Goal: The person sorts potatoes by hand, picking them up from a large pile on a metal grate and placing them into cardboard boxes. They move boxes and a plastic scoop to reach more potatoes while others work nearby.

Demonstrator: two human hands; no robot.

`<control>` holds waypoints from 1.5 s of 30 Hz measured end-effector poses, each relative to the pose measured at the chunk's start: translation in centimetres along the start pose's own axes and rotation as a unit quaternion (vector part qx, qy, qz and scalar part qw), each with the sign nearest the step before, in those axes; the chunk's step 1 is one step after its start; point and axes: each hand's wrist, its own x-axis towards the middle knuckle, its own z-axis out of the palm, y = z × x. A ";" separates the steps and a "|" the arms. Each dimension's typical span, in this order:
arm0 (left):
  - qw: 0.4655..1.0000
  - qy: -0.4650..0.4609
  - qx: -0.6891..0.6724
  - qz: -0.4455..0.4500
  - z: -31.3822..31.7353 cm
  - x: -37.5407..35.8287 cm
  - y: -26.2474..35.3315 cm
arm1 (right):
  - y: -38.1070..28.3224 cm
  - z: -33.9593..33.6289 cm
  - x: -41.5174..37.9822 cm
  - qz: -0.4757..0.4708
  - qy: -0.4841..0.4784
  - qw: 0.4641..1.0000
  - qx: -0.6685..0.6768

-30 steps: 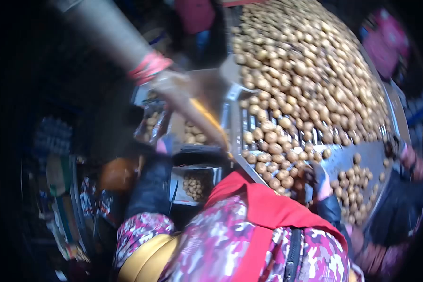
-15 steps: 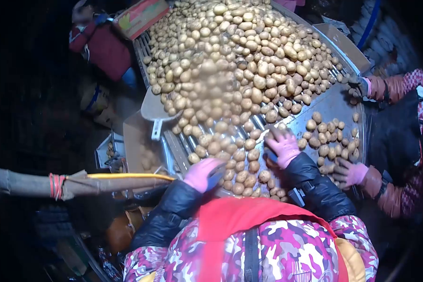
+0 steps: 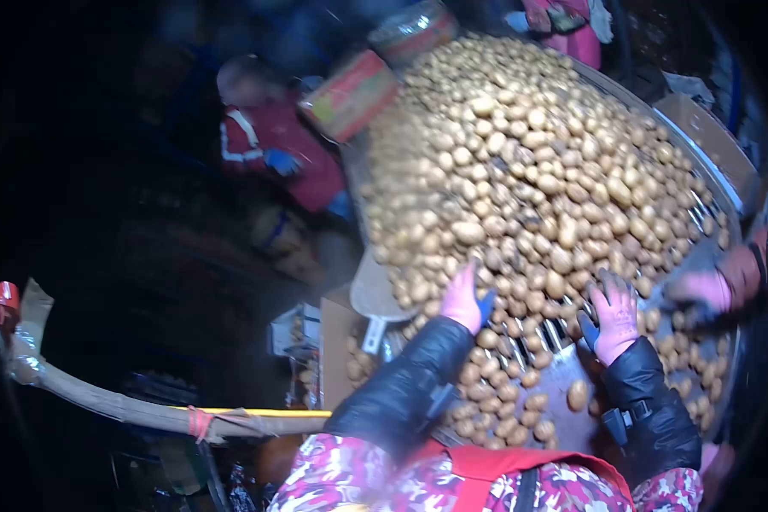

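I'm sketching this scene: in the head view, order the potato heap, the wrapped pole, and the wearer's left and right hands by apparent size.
1. Potato heap
2. Wrapped pole
3. Left hand and right hand: too alike to rank.

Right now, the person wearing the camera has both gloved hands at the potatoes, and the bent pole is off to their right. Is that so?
Not quite: the bent pole is off to their left, as the head view shows. The gloved left hand and right hand are indeed at the potatoes.
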 end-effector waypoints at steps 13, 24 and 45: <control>0.981 -0.123 0.151 0.012 -1.6 3.5 4.9 | -2.4 5.3 14.8 -0.121 -0.003 0.992 -0.046; 0.962 -0.165 0.207 0.069 1.4 0.4 6.6 | -4.0 4.2 15.5 -0.062 -0.086 0.993 -0.057; 0.960 -0.178 0.093 0.195 2.6 -14.4 4.5 | -5.0 0.3 0.4 -0.033 -0.276 0.960 0.017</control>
